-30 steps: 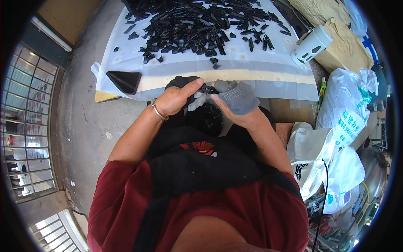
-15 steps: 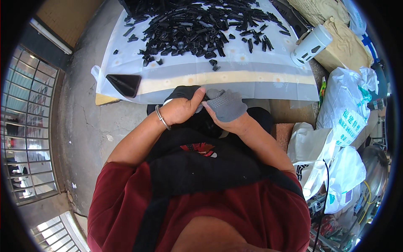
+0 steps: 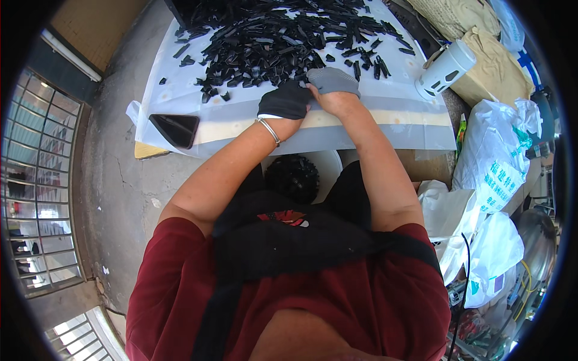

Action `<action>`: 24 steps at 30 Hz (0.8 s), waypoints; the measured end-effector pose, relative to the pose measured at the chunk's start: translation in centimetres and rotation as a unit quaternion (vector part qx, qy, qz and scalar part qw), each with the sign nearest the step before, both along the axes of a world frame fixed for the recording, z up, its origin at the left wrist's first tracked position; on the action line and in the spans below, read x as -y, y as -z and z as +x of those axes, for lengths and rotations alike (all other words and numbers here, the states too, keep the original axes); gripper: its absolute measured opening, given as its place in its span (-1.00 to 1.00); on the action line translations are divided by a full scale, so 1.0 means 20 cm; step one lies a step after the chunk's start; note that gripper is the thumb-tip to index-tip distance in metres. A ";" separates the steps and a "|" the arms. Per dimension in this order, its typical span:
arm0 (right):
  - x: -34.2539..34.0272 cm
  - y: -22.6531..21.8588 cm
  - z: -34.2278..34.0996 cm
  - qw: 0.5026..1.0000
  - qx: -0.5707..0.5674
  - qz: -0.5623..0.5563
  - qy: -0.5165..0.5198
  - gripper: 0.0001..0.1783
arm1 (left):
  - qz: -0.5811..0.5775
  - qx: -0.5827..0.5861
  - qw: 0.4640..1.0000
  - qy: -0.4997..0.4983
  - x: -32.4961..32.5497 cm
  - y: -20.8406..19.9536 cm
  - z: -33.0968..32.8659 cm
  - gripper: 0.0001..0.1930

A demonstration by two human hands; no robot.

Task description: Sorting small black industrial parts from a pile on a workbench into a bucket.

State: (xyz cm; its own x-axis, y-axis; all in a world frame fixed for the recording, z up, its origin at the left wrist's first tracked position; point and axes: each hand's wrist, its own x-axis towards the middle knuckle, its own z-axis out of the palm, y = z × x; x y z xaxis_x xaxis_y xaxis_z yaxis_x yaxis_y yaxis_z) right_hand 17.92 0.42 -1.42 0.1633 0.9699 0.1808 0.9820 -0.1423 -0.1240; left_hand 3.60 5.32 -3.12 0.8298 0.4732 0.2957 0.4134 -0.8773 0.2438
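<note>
A wide pile of black plastic pieces [image 3: 259, 51] lies on the covered table. At its near edge my two hands sit side by side, nearly touching. My left hand [image 3: 284, 101], in a black glove with a metal bangle at the wrist, is seen from the back; its fingers are lost against the black pieces. My right hand [image 3: 332, 84] wears a grey glove and is curled over, the thumb toward the left hand. Whatever is between its fingers is hidden. Below the table edge, between my legs, stands a white bucket [image 3: 330, 171] with black pieces [image 3: 293, 178] inside.
A dark phone [image 3: 179, 129] lies at the table's left front corner. To the right, a white tumbler [image 3: 447, 69] stands near the table edge, with a brown bag [image 3: 490, 63] and white plastic bags [image 3: 490, 153] beyond. A barred window [image 3: 42, 180] is on the left.
Both hands have moved forward from over my lap to the near edge of the pile. The bucket below has come into view. The phone has shifted slightly toward me.
</note>
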 end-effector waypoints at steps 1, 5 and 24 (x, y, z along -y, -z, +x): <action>0.01 0.01 0.00 1.000 -0.002 -0.001 -0.002 -0.76 | -0.001 -0.002 1.000 -0.002 -0.01 0.02 -0.02 -0.75; 0.16 0.00 -0.04 0.999 0.041 0.023 -0.011 -0.73 | 0.008 0.031 0.999 -0.006 -0.04 0.04 -0.11 -0.80; 0.31 0.09 -0.23 0.959 -0.194 0.205 -0.019 -0.70 | -0.300 0.091 0.944 -0.099 -0.06 -0.01 -0.33 -0.68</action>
State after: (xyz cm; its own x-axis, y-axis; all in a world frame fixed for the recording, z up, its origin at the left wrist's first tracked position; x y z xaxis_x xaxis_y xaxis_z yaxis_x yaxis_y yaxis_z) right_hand 13.33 -5.72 -3.14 0.2620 0.8370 0.4804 0.8539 0.0308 -0.5195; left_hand -3.08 6.43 -2.93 0.6689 0.7413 0.0541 0.4582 -0.4686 0.7553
